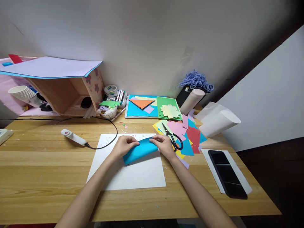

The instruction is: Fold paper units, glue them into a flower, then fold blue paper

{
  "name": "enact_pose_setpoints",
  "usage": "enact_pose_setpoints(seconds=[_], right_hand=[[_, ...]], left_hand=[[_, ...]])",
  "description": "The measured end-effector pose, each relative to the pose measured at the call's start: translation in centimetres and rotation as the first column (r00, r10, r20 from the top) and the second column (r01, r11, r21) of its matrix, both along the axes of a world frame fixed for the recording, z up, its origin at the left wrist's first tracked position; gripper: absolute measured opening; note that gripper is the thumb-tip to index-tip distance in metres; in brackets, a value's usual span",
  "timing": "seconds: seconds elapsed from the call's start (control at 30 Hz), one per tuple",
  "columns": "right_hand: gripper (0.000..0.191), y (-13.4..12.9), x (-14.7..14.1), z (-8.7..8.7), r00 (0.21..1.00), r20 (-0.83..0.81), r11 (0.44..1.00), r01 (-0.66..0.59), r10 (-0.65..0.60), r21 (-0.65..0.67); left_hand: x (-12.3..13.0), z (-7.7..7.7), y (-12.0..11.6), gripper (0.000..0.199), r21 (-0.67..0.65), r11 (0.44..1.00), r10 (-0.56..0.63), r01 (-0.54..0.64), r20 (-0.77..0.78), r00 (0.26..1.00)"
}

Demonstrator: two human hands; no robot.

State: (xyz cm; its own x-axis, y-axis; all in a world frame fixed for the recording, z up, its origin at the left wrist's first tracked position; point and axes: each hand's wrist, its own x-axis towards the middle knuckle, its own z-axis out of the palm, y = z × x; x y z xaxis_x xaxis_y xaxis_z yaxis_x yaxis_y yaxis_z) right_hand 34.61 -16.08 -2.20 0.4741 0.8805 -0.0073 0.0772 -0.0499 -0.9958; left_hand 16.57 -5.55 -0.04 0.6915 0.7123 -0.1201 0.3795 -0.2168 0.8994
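Observation:
A sheet of blue paper (pixel 140 150), bent over into a folded shape, is held up a little above a large white sheet (pixel 133 177). My left hand (pixel 125 145) pinches its upper left part between thumb and fingers. At its upper right end, my right hand (pixel 163 145) grips the edge the same way, thumb on top. Just beyond my right hand lie black-handled scissors (pixel 174 137) on a pile of coloured paper pieces (pixel 196 134). The underside of the blue paper and some fingertips are hidden.
A white handheld tool (pixel 74 137) with a black cable lies left of the white sheet. At right rests a black phone (pixel 227 174) on white paper. Behind stand a cardboard box (pixel 93 90), markers (pixel 120 96), a green sheet (pixel 163 103) and a curled white paper roll (pixel 219 122).

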Motion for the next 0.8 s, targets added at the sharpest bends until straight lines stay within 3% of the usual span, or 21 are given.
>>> enact_pose_setpoints(seconds=[0.37,0.63,0.7,0.8], right_hand=[[0.020,0.1,0.1,0.0,0.998,-0.061,0.999,-0.021,0.019,-0.037],[0.023,-0.1,0.3,0.2,0.994,-0.040,0.992,-0.106,0.104,-0.068],[0.026,-0.1,0.4,0.4,0.993,-0.050,0.991,-0.112,0.109,-0.069],[0.034,0.0,0.4,0.8,0.984,-0.156,0.993,-0.101,0.091,-0.060]], left_hand=[[0.1,-0.7,0.1,0.025,-0.014,1.000,-0.013,0.013,-0.002,1.000],[0.1,-0.7,-0.4,0.028,-0.033,0.981,-0.190,0.189,-0.021,0.982],[0.3,-0.9,-0.6,0.027,-0.003,0.988,-0.155,0.155,-0.024,0.988],[0.7,-1.3,-1.0,0.026,0.026,1.000,-0.002,0.002,0.015,1.000]])
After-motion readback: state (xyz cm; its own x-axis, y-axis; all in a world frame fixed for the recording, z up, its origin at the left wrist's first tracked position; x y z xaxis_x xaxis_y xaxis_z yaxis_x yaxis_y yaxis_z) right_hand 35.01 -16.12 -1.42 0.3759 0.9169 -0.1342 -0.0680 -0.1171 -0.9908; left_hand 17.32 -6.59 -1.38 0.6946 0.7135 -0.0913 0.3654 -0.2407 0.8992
